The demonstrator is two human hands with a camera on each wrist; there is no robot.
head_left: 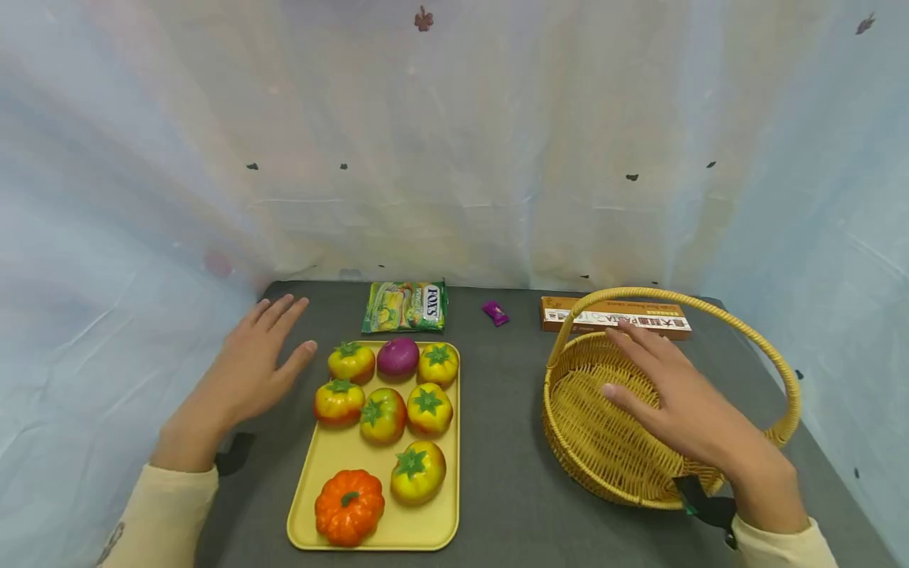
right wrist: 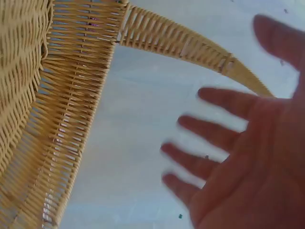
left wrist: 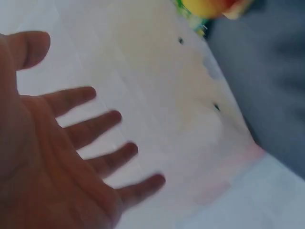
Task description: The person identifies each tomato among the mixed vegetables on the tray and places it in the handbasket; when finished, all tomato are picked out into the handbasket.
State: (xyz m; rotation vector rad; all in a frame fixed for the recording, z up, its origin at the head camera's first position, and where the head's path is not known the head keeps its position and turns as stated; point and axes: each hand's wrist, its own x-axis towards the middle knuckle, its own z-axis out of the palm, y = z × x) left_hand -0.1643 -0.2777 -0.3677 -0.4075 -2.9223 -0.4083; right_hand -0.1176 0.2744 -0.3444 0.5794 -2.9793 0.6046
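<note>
My left hand (head_left: 248, 371) hovers left of a yellow tray (head_left: 390, 536), fingers straight and palm empty, as the left wrist view also shows. On the tray lie an orange pumpkin (head_left: 349, 507), a purple onion-like vegetable (head_left: 398, 357) and several yellow-red, tomato-like fruits with green leaf tops, one of them a larger fruit (head_left: 418, 472) near the front right. Over a wicker basket (head_left: 604, 418) with a tall arched handle, my right hand (head_left: 682, 402) is held with its fingers spread and nothing in them. In the right wrist view the basket's rim (right wrist: 81, 129) stands apart from the fingers.
Behind the tray lies a green Fox's candy bag (head_left: 405, 307). A small purple wrapped candy (head_left: 495, 312) is to its right. A long brown pasta box (head_left: 616, 317) lies behind the basket, partly covered by its handle. Pale curtains (head_left: 454, 158) enclose the grey table (head_left: 497, 473).
</note>
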